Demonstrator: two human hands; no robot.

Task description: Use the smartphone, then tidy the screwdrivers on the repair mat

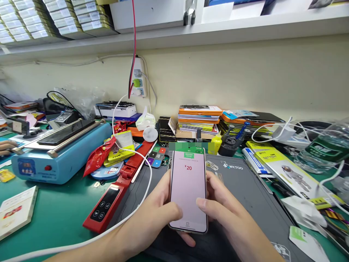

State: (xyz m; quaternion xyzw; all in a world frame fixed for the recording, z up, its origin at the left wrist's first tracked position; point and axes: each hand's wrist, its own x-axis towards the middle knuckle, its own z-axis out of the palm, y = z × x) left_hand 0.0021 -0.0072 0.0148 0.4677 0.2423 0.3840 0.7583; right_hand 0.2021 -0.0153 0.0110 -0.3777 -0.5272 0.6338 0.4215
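Note:
A smartphone [188,191] is held upright over the dark work mat [240,189], its lit screen facing me. The screen shows a green top, a pale pink area and "¥20". My left hand [160,205] is closed round the phone's left side, its thumb over the lower left of the screen. My right hand [222,200] grips the right side, its thumb at the screen's right edge. Fingers behind the phone are mostly hidden. A white cable [148,180] crosses near my left forearm. Beyond the phone lies a small multi-coloured card [156,157].
Left stand a red lamp-like device [109,203], a blue machine [65,154] with a dark panel on top, and a white box [17,211]. At right are yellow battery packs [289,169] and a plastic bottle [324,147]. Another person's fingers [7,148] show at far left.

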